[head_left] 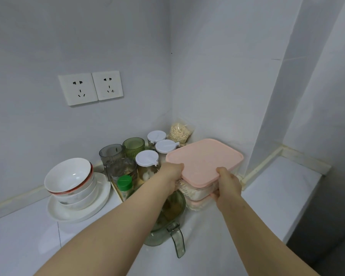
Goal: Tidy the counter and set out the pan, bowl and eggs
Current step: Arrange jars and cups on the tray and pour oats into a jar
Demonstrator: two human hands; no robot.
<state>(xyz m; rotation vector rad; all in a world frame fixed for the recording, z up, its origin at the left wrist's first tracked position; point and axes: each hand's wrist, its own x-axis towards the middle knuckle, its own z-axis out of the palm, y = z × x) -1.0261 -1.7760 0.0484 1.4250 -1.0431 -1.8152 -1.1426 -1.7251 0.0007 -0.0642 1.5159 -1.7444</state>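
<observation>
- The left hand (172,176) is gripping the near-left corner of the clear rectangular plastic box with the pink lid (205,160). Its fingers are curling round the box edge and clamping on it.
- The right hand (226,184) is gripping the near-right corner. The thumb is pressing on the lid rim and the fingers are wrapping under the box wall.
- The two-corner hold is judged to be keeping the box level and its lid seated while it is handled as part of the tidying step.
- The box is lying directly over a second pink-lidded clear box (194,205) in the corner of the white counter (267,198). Whether the two are touching cannot be told.
- A translucent green plastic jug with a handle (167,222) is standing under the left forearm. It is judged to be the main obstruction to any pull toward the person.
- Three glass jars with white flip lids (146,158) are standing just beside the box on its left, limiting sideways travel.
- A grey ribbed tumbler (111,154), a green ribbed tumbler (133,146) and a green-capped bottle (125,183) are crowding the same cluster. A clear bag of pale flakes (180,132) is leaning in the wall corner behind.
- The stack of white ceramic bowls (72,180) is resting on a white plate (100,204) at the left, well apart from both hands and not yet set out.
- No pan or eggs are showing in this view.
</observation>
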